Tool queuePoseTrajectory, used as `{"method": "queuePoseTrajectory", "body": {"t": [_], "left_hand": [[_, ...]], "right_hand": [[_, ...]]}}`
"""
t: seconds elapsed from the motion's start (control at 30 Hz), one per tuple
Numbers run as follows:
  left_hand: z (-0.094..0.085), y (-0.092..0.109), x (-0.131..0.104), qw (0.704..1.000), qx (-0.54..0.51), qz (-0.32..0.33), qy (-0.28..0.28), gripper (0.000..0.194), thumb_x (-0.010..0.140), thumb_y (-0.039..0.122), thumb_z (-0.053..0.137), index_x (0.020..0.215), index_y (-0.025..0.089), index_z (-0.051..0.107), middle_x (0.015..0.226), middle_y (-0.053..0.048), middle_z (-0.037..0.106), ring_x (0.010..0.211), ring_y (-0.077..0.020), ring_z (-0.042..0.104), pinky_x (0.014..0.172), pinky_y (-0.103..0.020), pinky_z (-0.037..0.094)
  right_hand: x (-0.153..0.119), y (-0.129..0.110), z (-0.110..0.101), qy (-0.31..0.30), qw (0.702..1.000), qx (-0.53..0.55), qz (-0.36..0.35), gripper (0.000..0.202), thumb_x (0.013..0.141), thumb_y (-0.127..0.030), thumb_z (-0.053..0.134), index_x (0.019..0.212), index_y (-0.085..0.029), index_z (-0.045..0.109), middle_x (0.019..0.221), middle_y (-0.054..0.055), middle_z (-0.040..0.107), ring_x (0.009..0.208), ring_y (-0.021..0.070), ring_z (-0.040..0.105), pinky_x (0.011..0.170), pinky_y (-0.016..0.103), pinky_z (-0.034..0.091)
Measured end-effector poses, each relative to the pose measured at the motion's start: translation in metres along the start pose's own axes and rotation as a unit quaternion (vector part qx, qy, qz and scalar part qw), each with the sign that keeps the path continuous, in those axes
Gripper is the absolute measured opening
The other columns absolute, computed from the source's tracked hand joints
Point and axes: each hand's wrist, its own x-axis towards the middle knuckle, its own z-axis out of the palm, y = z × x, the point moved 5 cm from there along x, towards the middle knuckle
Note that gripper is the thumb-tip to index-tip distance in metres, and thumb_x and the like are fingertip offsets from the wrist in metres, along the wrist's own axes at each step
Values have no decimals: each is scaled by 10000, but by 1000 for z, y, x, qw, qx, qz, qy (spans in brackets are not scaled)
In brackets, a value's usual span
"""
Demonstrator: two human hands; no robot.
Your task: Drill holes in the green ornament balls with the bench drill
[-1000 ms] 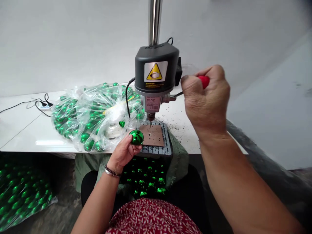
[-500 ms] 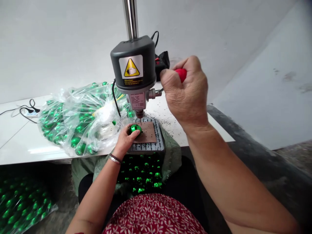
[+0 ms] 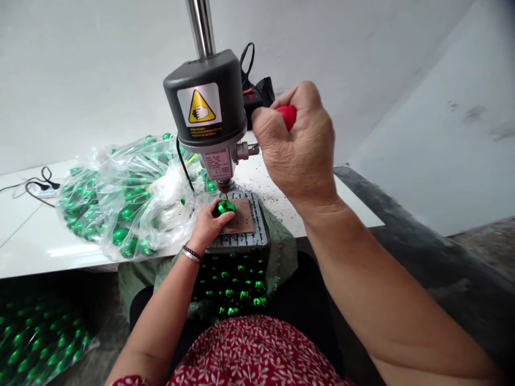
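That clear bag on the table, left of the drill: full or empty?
Not empty: many green balls show through the plastic of the clear bag. Whether it is completely full, I cannot tell.

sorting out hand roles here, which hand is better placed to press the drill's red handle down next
Right, most likely: the right hand is closed around the red handle beside the drill. The left hand is lower, occupied with holding a green ball close below the drill.

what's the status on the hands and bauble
Left hand holding shiny green bauble beneath drill bit. Right hand gripping red lever knob. Left fingers close to bit.
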Motion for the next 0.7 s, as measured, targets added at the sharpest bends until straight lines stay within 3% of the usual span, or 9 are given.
{"method": "queuePoseTrajectory", "body": {"t": [0.17, 0.4, 0.53, 0.7], "left_hand": [[5, 10, 1, 995, 95, -1, -21, 610, 735, 354, 759, 1307, 188, 628, 1178, -86, 725, 1068, -264, 656, 962, -378, 482], [9, 7, -3, 999, 41, 0, -8, 554, 720, 335, 770, 1248, 212, 655, 1041, -37, 750, 942, -220, 672, 851, -311, 516], [10, 8, -5, 999, 44, -3, -15, 519, 734, 345, 758, 1227, 215, 662, 1006, -31, 749, 908, -215, 673, 831, -306, 515], [10, 8, -6, 997, 73, -5, -6, 531, 744, 349, 757, 1252, 235, 648, 1095, -53, 742, 1010, -246, 676, 907, -340, 499]], "right_hand": [[1, -2, -1, -3, 1000, -10, 2, 251, 835, -340, 617, 795, -158, 450, 753, -50, 458, 685, 35, 372, 675, 193, 336], [-8, -1, -3, -6, 999, -40, 6, 211, 855, -316, 576, 786, -175, 434, 668, -67, 376, 599, 12, 325, 647, 191, 358], [-22, 4, -6, 12, 999, -43, -19, 193, 860, -347, 561, 806, -194, 455, 691, -49, 460, 608, 30, 389, 629, 213, 377], [-30, 10, -6, 39, 995, -77, -39, 187, 867, -374, 541, 825, -209, 463, 772, -28, 535, 658, 48, 451, 650, 241, 407]]}}
